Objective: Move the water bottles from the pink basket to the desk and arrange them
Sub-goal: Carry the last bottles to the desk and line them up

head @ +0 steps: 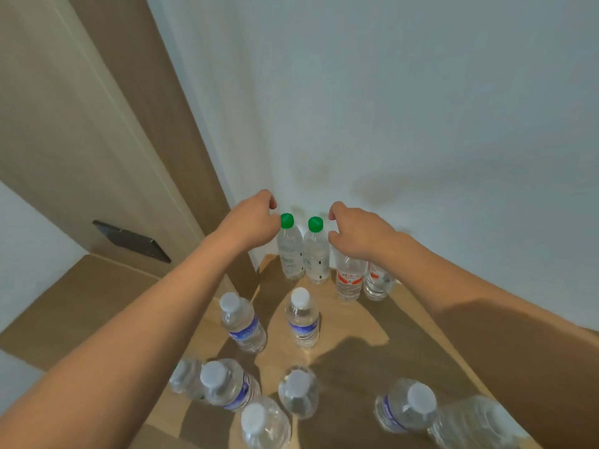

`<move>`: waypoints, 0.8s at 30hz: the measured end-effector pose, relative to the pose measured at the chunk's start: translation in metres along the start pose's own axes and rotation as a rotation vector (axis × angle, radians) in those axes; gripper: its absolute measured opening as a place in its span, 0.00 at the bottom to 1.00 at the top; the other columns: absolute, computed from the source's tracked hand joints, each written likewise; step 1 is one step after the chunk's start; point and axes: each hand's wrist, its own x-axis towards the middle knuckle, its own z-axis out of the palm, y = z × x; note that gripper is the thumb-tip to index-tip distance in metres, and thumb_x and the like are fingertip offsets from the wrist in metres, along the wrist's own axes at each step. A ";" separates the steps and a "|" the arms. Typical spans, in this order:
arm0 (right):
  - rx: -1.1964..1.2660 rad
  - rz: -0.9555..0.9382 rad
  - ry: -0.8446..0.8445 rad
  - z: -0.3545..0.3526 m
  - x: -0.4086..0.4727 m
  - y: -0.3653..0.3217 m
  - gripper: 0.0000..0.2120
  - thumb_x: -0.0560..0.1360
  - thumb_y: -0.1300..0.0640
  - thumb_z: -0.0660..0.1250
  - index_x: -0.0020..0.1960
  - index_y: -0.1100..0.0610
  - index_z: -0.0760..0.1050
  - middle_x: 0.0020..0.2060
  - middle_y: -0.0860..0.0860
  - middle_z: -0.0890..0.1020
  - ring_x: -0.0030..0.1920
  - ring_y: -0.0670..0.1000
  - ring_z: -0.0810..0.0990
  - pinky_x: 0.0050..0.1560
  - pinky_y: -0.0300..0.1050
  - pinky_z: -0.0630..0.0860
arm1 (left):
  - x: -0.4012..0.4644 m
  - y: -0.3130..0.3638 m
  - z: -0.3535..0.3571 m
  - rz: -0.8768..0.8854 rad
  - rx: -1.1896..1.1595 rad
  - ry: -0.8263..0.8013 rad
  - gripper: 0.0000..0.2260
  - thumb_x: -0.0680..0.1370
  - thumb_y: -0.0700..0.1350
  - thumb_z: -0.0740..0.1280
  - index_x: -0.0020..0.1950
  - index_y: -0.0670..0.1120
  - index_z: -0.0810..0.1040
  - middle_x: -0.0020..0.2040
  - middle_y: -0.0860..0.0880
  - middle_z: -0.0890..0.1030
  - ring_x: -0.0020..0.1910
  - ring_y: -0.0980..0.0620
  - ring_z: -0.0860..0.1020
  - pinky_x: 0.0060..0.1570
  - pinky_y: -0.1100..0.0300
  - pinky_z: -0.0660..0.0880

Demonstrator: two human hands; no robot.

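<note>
Clear bottles (265, 424) foremost — curled hands flank 2 green-capped bottles (290, 251), grip unclear.

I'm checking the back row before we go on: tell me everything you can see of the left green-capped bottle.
The left green-capped bottle is clear plastic with a bright green screw cap and a pale label with faint green print. It looks filled with water. It stands upright at the far end of the desk, near the wall corner, side by side with the second green-capped bottle; they seem to touch. The left hand is curled beside its cap, at or just off it; contact is unclear.
</note>
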 end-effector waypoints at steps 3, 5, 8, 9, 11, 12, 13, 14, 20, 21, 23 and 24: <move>-0.045 0.008 -0.025 0.015 0.025 -0.003 0.19 0.79 0.53 0.60 0.68 0.56 0.64 0.52 0.56 0.79 0.49 0.58 0.79 0.50 0.53 0.77 | 0.023 -0.006 0.021 -0.002 0.047 -0.074 0.18 0.79 0.46 0.62 0.69 0.45 0.67 0.54 0.45 0.79 0.48 0.46 0.78 0.47 0.52 0.76; -0.097 0.000 -0.045 0.024 0.039 -0.004 0.20 0.79 0.50 0.60 0.68 0.56 0.64 0.54 0.56 0.79 0.50 0.59 0.79 0.47 0.50 0.74 | 0.035 -0.010 0.036 0.005 0.096 -0.115 0.20 0.78 0.46 0.62 0.69 0.46 0.66 0.56 0.43 0.79 0.50 0.43 0.78 0.48 0.51 0.77; -0.181 -0.013 -0.057 0.032 0.058 -0.006 0.19 0.80 0.47 0.59 0.67 0.56 0.66 0.54 0.55 0.80 0.51 0.59 0.79 0.45 0.48 0.69 | 0.051 -0.017 0.049 0.019 0.143 -0.132 0.20 0.78 0.48 0.63 0.70 0.47 0.65 0.58 0.43 0.79 0.52 0.42 0.79 0.50 0.48 0.78; -0.205 -0.016 -0.057 0.035 0.064 -0.007 0.19 0.80 0.47 0.59 0.66 0.56 0.66 0.53 0.55 0.80 0.50 0.58 0.79 0.45 0.48 0.68 | 0.056 -0.019 0.052 0.022 0.151 -0.136 0.20 0.79 0.48 0.63 0.70 0.47 0.65 0.58 0.43 0.79 0.52 0.41 0.79 0.50 0.48 0.78; -0.222 -0.017 -0.053 0.038 0.073 -0.009 0.17 0.80 0.47 0.59 0.64 0.56 0.67 0.51 0.55 0.80 0.47 0.58 0.78 0.43 0.48 0.67 | 0.065 -0.024 0.057 0.029 0.150 -0.146 0.19 0.79 0.49 0.63 0.69 0.46 0.67 0.57 0.43 0.79 0.51 0.42 0.78 0.50 0.49 0.78; -0.213 -0.013 -0.046 0.039 0.077 -0.010 0.17 0.80 0.47 0.60 0.63 0.56 0.66 0.49 0.54 0.80 0.45 0.58 0.77 0.42 0.48 0.67 | 0.069 -0.026 0.059 0.033 0.141 -0.151 0.18 0.79 0.49 0.63 0.68 0.45 0.68 0.57 0.42 0.79 0.50 0.42 0.78 0.48 0.50 0.77; -0.202 -0.008 -0.036 0.040 0.081 -0.010 0.16 0.80 0.47 0.60 0.61 0.56 0.67 0.47 0.53 0.79 0.45 0.58 0.77 0.42 0.48 0.68 | 0.073 -0.028 0.062 0.038 0.136 -0.151 0.17 0.79 0.49 0.63 0.66 0.45 0.69 0.56 0.42 0.79 0.50 0.43 0.78 0.47 0.51 0.76; -0.198 -0.003 -0.027 0.040 0.085 -0.011 0.15 0.80 0.47 0.61 0.60 0.56 0.67 0.45 0.52 0.77 0.45 0.57 0.77 0.42 0.47 0.68 | 0.076 -0.030 0.064 0.045 0.134 -0.148 0.17 0.79 0.49 0.63 0.65 0.44 0.69 0.56 0.42 0.79 0.49 0.43 0.77 0.45 0.52 0.75; -0.201 0.041 -0.074 0.047 0.099 -0.006 0.13 0.80 0.45 0.62 0.49 0.56 0.69 0.40 0.51 0.75 0.43 0.55 0.76 0.41 0.46 0.70 | 0.089 -0.036 0.078 0.051 0.124 -0.145 0.11 0.79 0.51 0.65 0.51 0.46 0.69 0.46 0.46 0.75 0.42 0.46 0.74 0.37 0.56 0.67; -0.191 0.030 -0.072 0.048 0.100 -0.006 0.12 0.80 0.47 0.62 0.49 0.56 0.69 0.41 0.51 0.75 0.43 0.55 0.76 0.41 0.46 0.70 | 0.091 -0.037 0.080 0.051 0.114 -0.138 0.11 0.79 0.51 0.65 0.50 0.46 0.68 0.45 0.47 0.74 0.42 0.46 0.74 0.37 0.56 0.67; -0.204 -0.005 -0.069 0.048 0.100 -0.005 0.10 0.80 0.50 0.61 0.50 0.57 0.68 0.42 0.52 0.75 0.42 0.55 0.75 0.41 0.46 0.70 | 0.093 -0.038 0.081 0.050 0.101 -0.123 0.11 0.78 0.51 0.66 0.48 0.45 0.68 0.43 0.47 0.73 0.41 0.45 0.74 0.37 0.56 0.67; -0.217 -0.023 -0.071 0.047 0.100 -0.005 0.09 0.81 0.51 0.61 0.50 0.57 0.68 0.42 0.52 0.74 0.42 0.55 0.75 0.40 0.47 0.70 | 0.094 -0.038 0.080 0.048 0.097 -0.118 0.11 0.79 0.50 0.66 0.47 0.45 0.68 0.43 0.47 0.73 0.41 0.45 0.74 0.37 0.57 0.67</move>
